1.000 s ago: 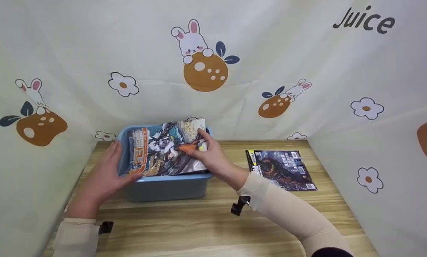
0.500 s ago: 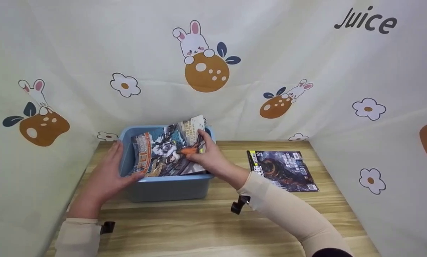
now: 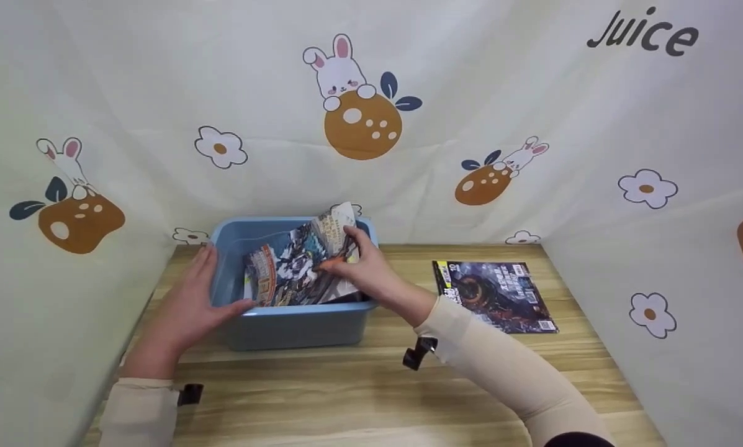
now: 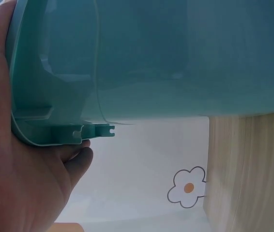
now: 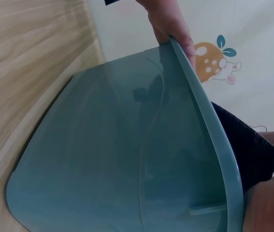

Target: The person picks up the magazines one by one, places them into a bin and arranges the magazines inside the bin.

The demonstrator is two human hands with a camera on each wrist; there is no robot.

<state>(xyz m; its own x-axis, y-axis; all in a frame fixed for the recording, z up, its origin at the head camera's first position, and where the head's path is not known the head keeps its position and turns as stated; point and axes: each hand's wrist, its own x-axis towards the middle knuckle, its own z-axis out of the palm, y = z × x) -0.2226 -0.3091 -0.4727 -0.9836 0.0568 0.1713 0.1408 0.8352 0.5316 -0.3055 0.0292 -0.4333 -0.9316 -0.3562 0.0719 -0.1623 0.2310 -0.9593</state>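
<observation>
A light blue plastic bin (image 3: 297, 329) stands on the wooden table. In the head view my left hand (image 3: 182, 304) holds its left front corner, thumb on the front rim and fingers along the left side. My right hand (image 3: 374, 270) pinches a colourful magazine (image 3: 293, 267) at its right part, between thumb and fingers. The magazine leans bent inside the bin, its upper right corner above the rim and its left part down within. The right wrist view shows the bin's outer wall (image 5: 93, 150) and a dark sheet (image 5: 248, 140) rising over the rim beside my right hand.
A second magazine (image 3: 498, 298) with a dark cover lies flat on the table (image 3: 371, 397) right of the bin, partly behind my right sleeve. A printed cloth (image 3: 272, 180) with rabbits and oranges encloses the table at back and sides.
The magazine's left part has slid right and down into the bin, and the magazine has bent more. My right hand keeps its pinch and my left hand stays at the bin's corner.
</observation>
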